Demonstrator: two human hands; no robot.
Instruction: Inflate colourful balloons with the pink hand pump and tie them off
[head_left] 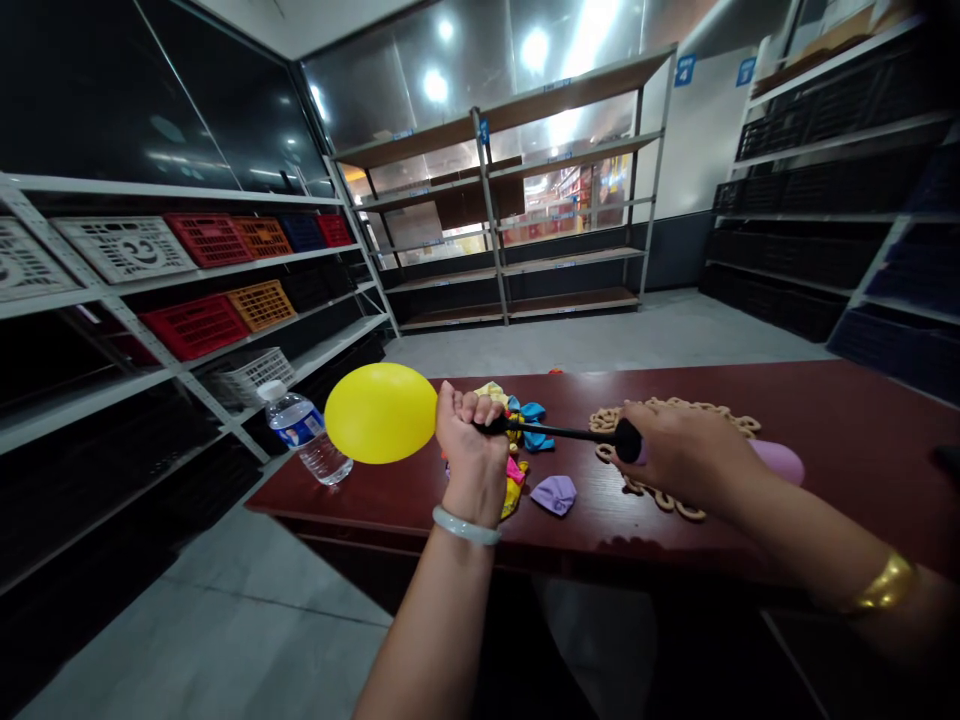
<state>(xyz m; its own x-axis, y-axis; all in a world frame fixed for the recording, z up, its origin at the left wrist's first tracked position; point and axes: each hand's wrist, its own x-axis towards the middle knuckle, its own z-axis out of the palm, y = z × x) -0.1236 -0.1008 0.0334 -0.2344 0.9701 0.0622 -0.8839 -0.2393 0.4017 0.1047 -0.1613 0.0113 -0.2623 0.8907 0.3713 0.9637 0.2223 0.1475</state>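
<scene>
My left hand (471, 435) is closed in a fist around the neck of an inflated yellow balloon (381, 412) and the nozzle end of a black hand pump (559, 432). The balloon bulges out to the left of that fist, above the dark red table (825, 420). My right hand (675, 452) is closed on the pump's handle end, with the thin black rod stretched between both hands. Several flat balloons (553, 493) in blue, purple, pink and yellow lie on the table under and behind my left hand.
A water bottle (306, 432) stands at the table's left corner. A tan wooden cut-out piece (679, 505) and a purple balloon (780, 460) lie behind my right hand. Metal shelves with coloured crates (195, 325) line the left wall; more shelving stands behind and to the right.
</scene>
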